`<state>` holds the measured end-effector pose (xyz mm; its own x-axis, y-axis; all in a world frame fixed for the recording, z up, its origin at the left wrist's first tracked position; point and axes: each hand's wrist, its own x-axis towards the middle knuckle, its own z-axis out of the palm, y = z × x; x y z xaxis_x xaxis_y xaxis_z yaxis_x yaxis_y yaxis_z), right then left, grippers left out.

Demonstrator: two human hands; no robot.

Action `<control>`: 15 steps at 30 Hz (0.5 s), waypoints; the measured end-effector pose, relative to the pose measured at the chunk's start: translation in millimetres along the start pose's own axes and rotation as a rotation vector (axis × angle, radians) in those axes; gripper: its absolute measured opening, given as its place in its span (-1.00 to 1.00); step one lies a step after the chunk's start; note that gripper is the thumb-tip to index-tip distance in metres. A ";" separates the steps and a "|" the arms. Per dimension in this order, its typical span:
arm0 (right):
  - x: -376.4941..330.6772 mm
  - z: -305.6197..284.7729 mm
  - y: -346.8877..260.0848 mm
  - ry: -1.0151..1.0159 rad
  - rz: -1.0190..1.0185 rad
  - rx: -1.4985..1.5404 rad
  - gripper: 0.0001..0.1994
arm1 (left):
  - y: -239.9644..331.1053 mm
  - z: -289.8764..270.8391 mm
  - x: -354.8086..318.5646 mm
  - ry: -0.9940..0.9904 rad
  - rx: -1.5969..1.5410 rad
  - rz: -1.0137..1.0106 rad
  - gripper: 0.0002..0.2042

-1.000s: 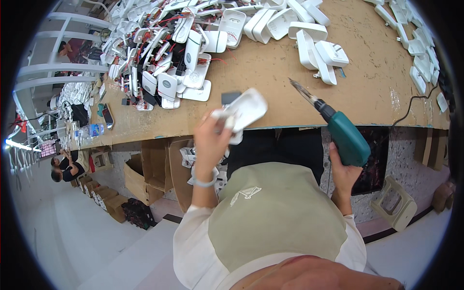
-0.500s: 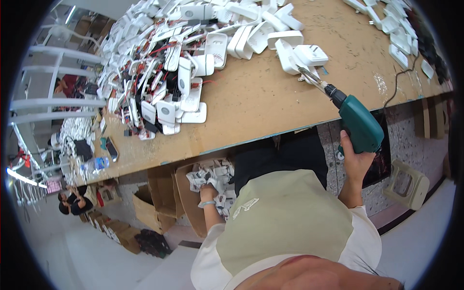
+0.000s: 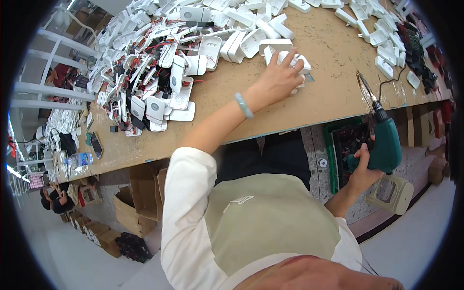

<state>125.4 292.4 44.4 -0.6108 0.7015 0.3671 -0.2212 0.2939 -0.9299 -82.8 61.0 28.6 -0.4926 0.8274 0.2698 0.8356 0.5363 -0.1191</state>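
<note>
My left hand (image 3: pixel 279 77), with a pale green bangle on its wrist, reaches over the table, its fingers curled over a white plastic casing (image 3: pixel 304 65). That casing is partly hidden beneath the fingers. Out beyond the table's front edge at the right, my right hand (image 3: pixel 363 169) is wrapped round the handle of a green electric drill (image 3: pixel 386 145). The drill's long thin bit (image 3: pixel 366 87) points up and away, over the tabletop, apart from the casings. Just beyond my left hand lies another white casing (image 3: pixel 276 46).
A heap of white casings with red and black wires (image 3: pixel 159 92) covers the table's left; more casings (image 3: pixel 386 50) lie far right. A phone (image 3: pixel 96 145) and bottle (image 3: pixel 79 159) sit at left. Below are cardboard boxes (image 3: pixel 128 210), a green crate (image 3: pixel 332 164) and a stool (image 3: pixel 398 195).
My left hand has come up from the box of small white parts below the table to the casing. The drill has drawn back from the casings, its bit now pointing more upright.
</note>
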 end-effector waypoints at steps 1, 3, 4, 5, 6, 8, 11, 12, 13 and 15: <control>-0.2 -1.4 2.8 -0.016 -0.003 -0.010 -0.69 | -2.0 3.8 -14.6 0.044 0.088 -0.011 -0.80; -2.1 -3.4 7.4 -0.023 0.053 -0.028 -0.68 | -9.6 4.4 -46.6 0.011 0.203 -0.041 -0.87; -2.6 -1.7 10.0 -0.033 0.057 -0.035 -0.68 | -15.5 0.5 -64.4 0.105 0.193 -0.065 -0.89; -1.5 2.5 12.8 -0.064 0.067 -0.032 -0.69 | -19.5 -5.4 -82.3 0.117 0.169 -0.099 -0.91; -0.9 7.5 14.6 -0.088 0.092 -0.025 -0.70 | -19.6 -11.8 -99.5 0.046 0.195 -0.133 -0.92; -1.7 16.5 14.9 -0.144 0.067 -0.047 -0.70 | -15.3 -21.6 -125.6 0.107 0.164 -0.067 -0.92; -4.7 27.0 12.0 -0.196 0.034 -0.040 -0.69 | 15.2 -26.9 -154.5 0.170 0.124 -0.129 -0.91; -6.6 29.9 10.9 -0.181 0.034 -0.005 -0.68 | 21.4 -27.9 -162.0 0.157 0.131 -0.078 -0.90; -9.4 33.3 10.2 -0.175 0.035 0.045 -0.68 | 24.1 -28.1 -167.7 0.079 0.173 -0.055 -0.90; -10.4 36.3 8.5 -0.203 0.031 0.054 -0.67 | 22.7 -29.9 -178.9 0.069 0.208 -0.008 -0.90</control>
<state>102.2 264.1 31.9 -0.7576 0.5627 0.3306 -0.2369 0.2350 -0.9427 31.6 -79.9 6.2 -0.4754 0.8132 0.3357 0.7600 0.5718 -0.3089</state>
